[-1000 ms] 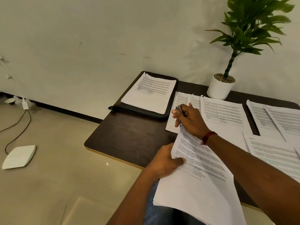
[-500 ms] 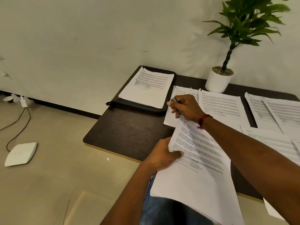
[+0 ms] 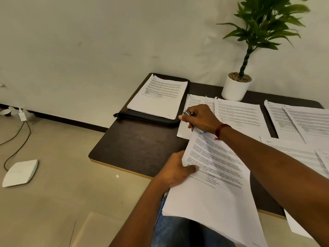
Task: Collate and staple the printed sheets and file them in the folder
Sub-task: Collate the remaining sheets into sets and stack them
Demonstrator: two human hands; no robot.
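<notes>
My left hand (image 3: 176,171) grips the left edge of a stack of printed sheets (image 3: 217,189) that slopes from the table down over my lap. My right hand (image 3: 202,118) holds a small stapler (image 3: 188,114) with a metal top and a blue part, clamped on the stack's top left corner. A black folder (image 3: 151,116) lies open at the table's far left corner, with a set of sheets (image 3: 158,97) lying on it. Further stapled sets (image 3: 240,113) are spread over the dark table (image 3: 140,143).
A potted plant in a white pot (image 3: 235,88) stands at the back against the wall. More printed sheets (image 3: 302,122) cover the table's right side. On the floor to the left lie a white flat device (image 3: 20,172) and a cable (image 3: 16,143).
My right hand with the stapler has shifted slightly left at the stack's corner. My left hand keeps its hold on the stack's edge.
</notes>
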